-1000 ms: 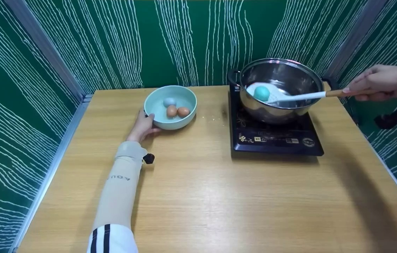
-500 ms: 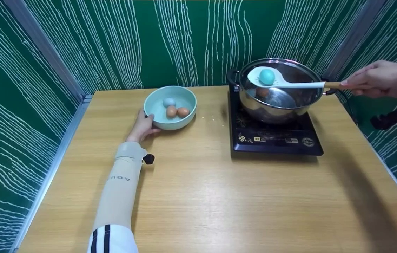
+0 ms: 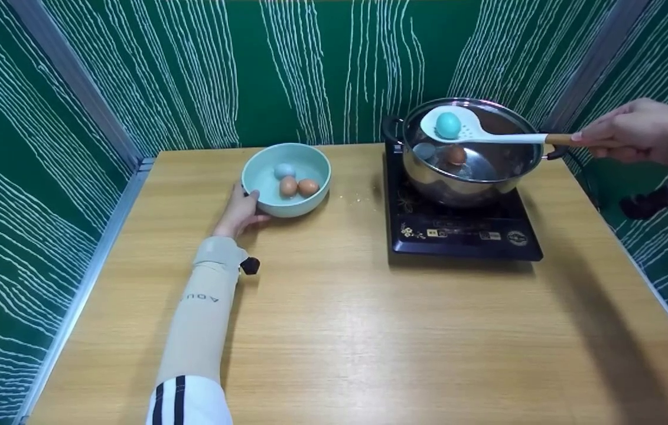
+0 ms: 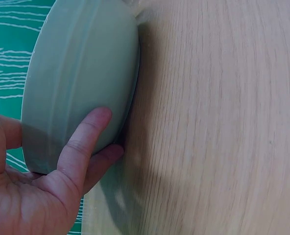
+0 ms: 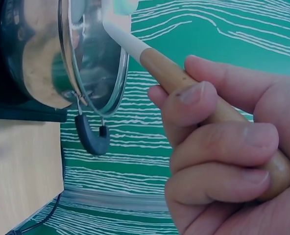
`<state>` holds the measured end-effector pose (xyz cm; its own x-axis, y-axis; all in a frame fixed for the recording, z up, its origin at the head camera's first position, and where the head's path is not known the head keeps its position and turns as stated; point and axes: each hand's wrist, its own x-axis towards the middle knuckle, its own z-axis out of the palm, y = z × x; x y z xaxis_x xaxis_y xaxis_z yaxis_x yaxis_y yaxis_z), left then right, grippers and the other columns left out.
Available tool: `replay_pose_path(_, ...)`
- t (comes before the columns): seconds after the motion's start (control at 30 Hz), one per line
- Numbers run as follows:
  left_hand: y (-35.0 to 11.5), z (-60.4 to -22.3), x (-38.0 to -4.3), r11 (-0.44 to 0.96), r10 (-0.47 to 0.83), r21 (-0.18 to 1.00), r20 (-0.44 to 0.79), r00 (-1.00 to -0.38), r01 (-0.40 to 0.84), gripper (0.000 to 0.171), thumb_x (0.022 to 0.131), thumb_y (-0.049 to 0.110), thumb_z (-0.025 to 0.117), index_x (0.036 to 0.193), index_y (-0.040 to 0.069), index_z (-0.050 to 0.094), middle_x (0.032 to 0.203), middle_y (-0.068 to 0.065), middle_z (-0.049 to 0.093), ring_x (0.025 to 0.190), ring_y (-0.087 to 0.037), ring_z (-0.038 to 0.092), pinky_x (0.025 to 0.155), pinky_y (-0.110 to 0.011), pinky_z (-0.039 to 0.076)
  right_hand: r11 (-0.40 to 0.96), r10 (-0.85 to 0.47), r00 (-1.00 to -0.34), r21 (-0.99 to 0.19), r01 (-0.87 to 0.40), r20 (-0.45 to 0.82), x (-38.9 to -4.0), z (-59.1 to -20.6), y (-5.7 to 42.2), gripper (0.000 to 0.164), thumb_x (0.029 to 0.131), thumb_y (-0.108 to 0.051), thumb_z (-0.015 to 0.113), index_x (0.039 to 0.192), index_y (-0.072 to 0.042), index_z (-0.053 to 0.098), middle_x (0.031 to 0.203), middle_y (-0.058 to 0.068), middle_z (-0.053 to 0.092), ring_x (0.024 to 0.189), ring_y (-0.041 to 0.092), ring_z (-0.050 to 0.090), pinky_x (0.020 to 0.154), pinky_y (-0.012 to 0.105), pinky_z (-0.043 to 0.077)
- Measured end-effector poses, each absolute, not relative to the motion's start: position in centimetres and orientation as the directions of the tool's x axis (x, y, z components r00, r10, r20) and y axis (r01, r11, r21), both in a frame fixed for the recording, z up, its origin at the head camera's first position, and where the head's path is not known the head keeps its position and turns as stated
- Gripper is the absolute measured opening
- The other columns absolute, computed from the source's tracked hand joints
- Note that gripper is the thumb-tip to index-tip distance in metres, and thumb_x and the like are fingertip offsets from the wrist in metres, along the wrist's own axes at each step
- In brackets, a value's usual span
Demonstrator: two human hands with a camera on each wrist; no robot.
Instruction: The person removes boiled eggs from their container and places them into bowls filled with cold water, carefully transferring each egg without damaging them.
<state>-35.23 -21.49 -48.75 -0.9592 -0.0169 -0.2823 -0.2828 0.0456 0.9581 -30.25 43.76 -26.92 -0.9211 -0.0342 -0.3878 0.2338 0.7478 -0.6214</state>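
My right hand [image 3: 641,131] grips the wooden handle of a white slotted spoon [image 3: 517,139], fingers curled round it in the right wrist view. A turquoise egg [image 3: 447,125] lies in the spoon's bowl, held over the steel pot [image 3: 458,190]. Inside the pot, below the spoon, a brown egg [image 3: 456,155] and a pale bluish egg-like shape [image 3: 425,150] show. At the left, my left hand [image 3: 239,212] holds the near-left side of a pale green bowl [image 3: 292,211], thumb at the rim, fingers against its outer wall. Two brown eggs [image 3: 308,188] and a pale blue egg [image 3: 284,171] lie in it.
The pot stands on a black induction cooker [image 3: 463,239] at the back right of the wooden table [image 3: 334,319]. Black handles [image 3: 391,128] stick out from the pot's sides. Small light specks [image 3: 358,199] lie between bowl and cooker. Green patterned walls enclose the table.
The right hand has raised the slotted spoon with the turquoise egg from inside the pot to above its rim, then shifted it slightly right. The left hand stays on the bowl.
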Motion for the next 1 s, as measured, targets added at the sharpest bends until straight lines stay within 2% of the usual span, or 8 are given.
replay_pose_path(0.23, -21.5, -48.8, -35.0, 0.078, -0.024, 0.957, -0.278, -0.960, -0.279, 0.066, 0.120, 0.018, 0.032, 0.176, 0.024, -0.002, 0.182, -0.015, 0.009, 0.148, -0.038, 0.050, 0.109, -0.046, 0.063, 0.746, -0.038, -0.932, -0.631, 0.213, -0.360, -30.2, -26.8, 42.5, 0.027, 0.111, -0.039, 0.062, 0.103, -0.023, 0.082, 0.071, -0.006, 0.058, 0.055, 0.015, 0.048, 0.053, 0.026, 0.045)
replay_pose_path(0.63, -21.5, -48.2, -34.9, 0.113, -0.030, 0.949, -0.291, -0.956, -0.293, 0.066, 0.120, 0.022, 0.033, 0.176, 0.029, -0.001, 0.182, -0.012, 0.013, 0.134, -0.032, 0.058, 0.103, -0.040, 0.065, 0.683, -0.029, -0.933, -0.688, 0.245, -0.360, -30.2, -25.5, 40.1, 0.022, 0.108, -0.043, 0.067, 0.100, -0.028, 0.082, 0.075, -0.005, 0.063, 0.054, 0.014, 0.047, 0.050, 0.027, 0.044)
replay_pose_path(0.87, -21.5, -48.2, -34.8, 0.116, -0.033, 0.948, -0.295, -0.955, -0.296, 0.067, 0.120, 0.022, 0.034, 0.176, 0.031, -0.001, 0.183, -0.010, 0.010, 0.140, -0.033, 0.055, 0.105, -0.041, 0.064, 0.696, -0.062, -0.939, -0.689, 0.201, -0.337, -30.0, -24.9, 37.8, 0.021, 0.108, -0.043, 0.067, 0.102, -0.028, 0.080, 0.076, -0.004, 0.064, 0.054, 0.014, 0.048, 0.048, 0.026, 0.044)
replay_pose_path(1.0, -21.5, -48.5, -34.9, 0.099, -0.026, 0.953, -0.284, -0.959, -0.285, 0.067, 0.120, 0.020, 0.034, 0.176, 0.028, -0.002, 0.183, -0.011, 0.009, 0.144, -0.035, 0.053, 0.106, -0.043, 0.064, 0.683, -0.079, -0.939, -0.704, 0.194, -0.335, -29.8, -24.9, 36.4, 0.019, 0.108, -0.042, 0.068, 0.101, -0.029, 0.081, 0.075, -0.004, 0.064, 0.053, 0.013, 0.047, 0.049, 0.025, 0.044)
